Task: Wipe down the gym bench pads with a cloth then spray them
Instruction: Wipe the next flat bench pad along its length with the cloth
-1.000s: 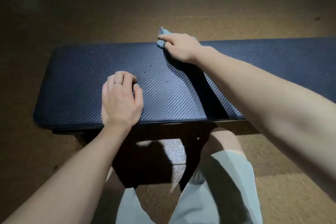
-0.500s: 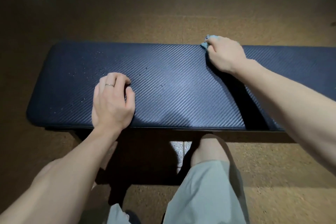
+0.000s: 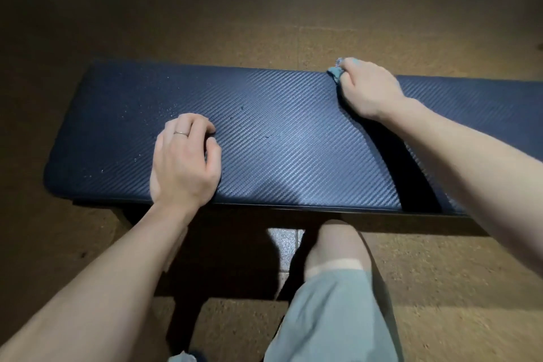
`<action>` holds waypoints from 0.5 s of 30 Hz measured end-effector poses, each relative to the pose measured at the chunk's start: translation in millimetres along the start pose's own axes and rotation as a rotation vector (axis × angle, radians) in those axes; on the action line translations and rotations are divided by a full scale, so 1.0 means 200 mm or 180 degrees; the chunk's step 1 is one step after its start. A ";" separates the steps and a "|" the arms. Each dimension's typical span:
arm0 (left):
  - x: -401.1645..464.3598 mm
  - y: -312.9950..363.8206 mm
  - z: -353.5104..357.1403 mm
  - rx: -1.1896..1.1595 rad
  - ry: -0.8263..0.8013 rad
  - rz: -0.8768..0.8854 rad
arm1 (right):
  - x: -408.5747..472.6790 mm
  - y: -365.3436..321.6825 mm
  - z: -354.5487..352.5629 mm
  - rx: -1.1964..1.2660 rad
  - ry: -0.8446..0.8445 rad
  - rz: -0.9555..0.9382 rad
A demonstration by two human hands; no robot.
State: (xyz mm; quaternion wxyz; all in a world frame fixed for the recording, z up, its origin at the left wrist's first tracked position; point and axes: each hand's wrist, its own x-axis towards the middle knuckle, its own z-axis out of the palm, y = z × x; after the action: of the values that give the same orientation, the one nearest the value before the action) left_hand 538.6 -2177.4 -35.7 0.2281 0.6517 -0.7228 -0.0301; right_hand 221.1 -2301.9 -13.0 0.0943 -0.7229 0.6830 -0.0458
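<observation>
The right hand (image 3: 367,88) pinches a bunched blue cloth (image 3: 335,71) at the far edge of the bench pad (image 3: 293,141). The left hand (image 3: 185,161) rests curled, holding nothing. Press the cloth flat and wipe toward the drops (image 3: 132,117) at left.

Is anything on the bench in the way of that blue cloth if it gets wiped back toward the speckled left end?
Yes, one thing: the left hand rests on the bench pad, near its front edge, beside the droplets. The right hand grips the cloth at the far edge. The pad between them is bare.
</observation>
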 end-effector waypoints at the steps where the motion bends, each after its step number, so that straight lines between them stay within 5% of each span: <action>1: 0.00 0.00 0.00 0.0012 -0.0002 0.0002 | -0.01 0.01 0.00 0.0015 -0.0028 0.0105; 4: 0.00 0.00 0.00 0.0070 -0.0054 -0.0040 | 0.00 -0.10 0.02 0.0134 0.0030 0.0355; 9: 0.00 -0.01 0.00 -0.0105 -0.0055 -0.0061 | 0.00 -0.42 0.10 0.0384 -0.0028 -0.0173; 15: 0.02 -0.09 -0.07 -0.1359 0.0027 -0.0354 | 0.05 -0.88 0.22 0.0072 -0.0246 -0.0448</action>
State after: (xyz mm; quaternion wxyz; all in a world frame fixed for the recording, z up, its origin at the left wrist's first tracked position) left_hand 560.8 -2181.5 -29.0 0.3619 0.6276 -0.6620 -0.1922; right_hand 402.7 -2300.5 -20.8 0.1252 -0.7693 0.6257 -0.0321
